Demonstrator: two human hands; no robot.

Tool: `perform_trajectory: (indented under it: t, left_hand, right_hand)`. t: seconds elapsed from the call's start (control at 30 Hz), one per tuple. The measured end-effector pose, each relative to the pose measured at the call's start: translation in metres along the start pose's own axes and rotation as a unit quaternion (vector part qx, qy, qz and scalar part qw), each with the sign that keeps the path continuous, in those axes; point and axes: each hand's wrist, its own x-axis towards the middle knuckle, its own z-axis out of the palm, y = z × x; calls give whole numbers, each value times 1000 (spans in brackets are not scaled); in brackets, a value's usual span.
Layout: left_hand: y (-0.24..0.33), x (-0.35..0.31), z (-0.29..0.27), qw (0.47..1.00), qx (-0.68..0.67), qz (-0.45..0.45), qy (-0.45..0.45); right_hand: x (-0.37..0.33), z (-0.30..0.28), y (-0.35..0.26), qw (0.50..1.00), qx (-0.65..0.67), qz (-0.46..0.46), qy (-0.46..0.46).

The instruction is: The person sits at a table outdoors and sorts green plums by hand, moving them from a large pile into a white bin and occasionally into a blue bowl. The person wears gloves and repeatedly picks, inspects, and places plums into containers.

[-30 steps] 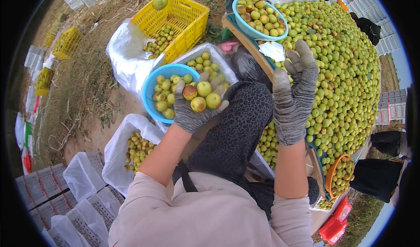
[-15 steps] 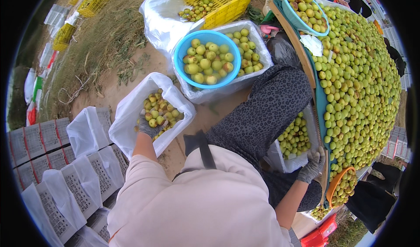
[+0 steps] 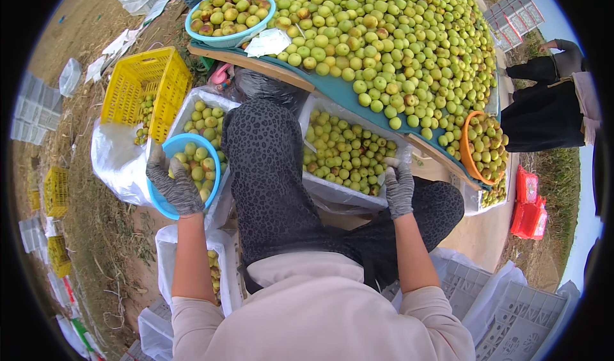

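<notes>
My left hand (image 3: 174, 185), in a grey knit glove, is at the near-left rim of a light blue basket (image 3: 217, 191). Its fingers are apart and no fruit shows in them. Round green jujubes (image 3: 198, 163), some with brown patches, lie in that basket. My right hand (image 3: 400, 187), gloved alike, has its fingers stretched out at the right edge of a plastic-lined crate (image 3: 358, 198). Green jujubes (image 3: 345, 150) fill much of this crate, which stands beyond my knees and under the table edge. Nothing is visible in the right hand.
A large heap of jujubes (image 3: 390, 47) covers the sloping table, edged by a wooden board (image 3: 256, 65). Another blue basket (image 3: 230, 40) and an orange basket (image 3: 470, 153) sit on it. At left stands a yellow crate (image 3: 121, 99); a white-lined crate (image 3: 167, 252) is beside my left forearm.
My view has swung right toward the table. The left hand has left the jujubes in the white-lined crate and come to the blue basket. My right hand has moved from the board to the crate edge.
</notes>
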Motion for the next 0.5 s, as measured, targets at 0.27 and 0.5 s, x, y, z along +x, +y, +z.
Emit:
perform_trajectory:
  t: [0.27,0.5]
  left_hand:
    - [123,-31,271,743,232,257,-572]
    - [105,-44,364,677,299,101,-665]
  right_hand:
    - [37,-25,-3,919,-390,-53,16]
    - [145,-43,19,962,-257,-58,66]
